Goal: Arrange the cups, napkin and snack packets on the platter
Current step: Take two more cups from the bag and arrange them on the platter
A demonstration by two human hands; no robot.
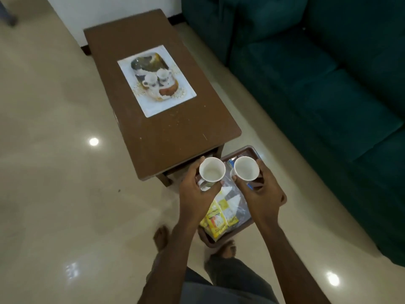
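Left hand (194, 185) grips left cup (212, 169), fingers curled round its side; right hand (260, 189) grips right cup (246, 168) the same way. Both cups upright, mouths up, look empty, side by side but apart, held above the tray (282, 197). Tray is brown, on the floor (54, 172) just past the near end of the table (175, 132), beside the sofa (328, 84). Yellow packets (215, 220) and folded white napkin (233, 201) lie in the tray, partly under clear plastic. Printed sheet (156, 81) lies flat on the table, showing cups on a tray.
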